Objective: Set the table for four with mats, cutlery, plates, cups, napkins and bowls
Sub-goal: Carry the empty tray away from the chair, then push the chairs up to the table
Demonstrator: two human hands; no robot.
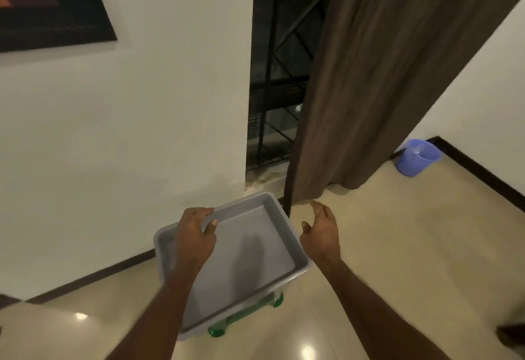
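Note:
A grey plastic tray (255, 257) with nothing in it sits on a green stool (247, 317) by the wall. My left hand (196, 234) grips the tray's far left rim, fingers curled over the edge and thumb inside. My right hand (321, 232) hovers just past the tray's right rim with fingers relaxed, holding nothing and not touching it. No mats, cutlery, plates, cups, napkins or bowls are in view.
A white wall stands to the left with a dark framed picture (48, 4). A brown curtain (383, 81) hangs ahead over a dark grilled window (278, 75). A blue bucket (417, 158) stands in the far right corner on the glossy beige floor (412, 246).

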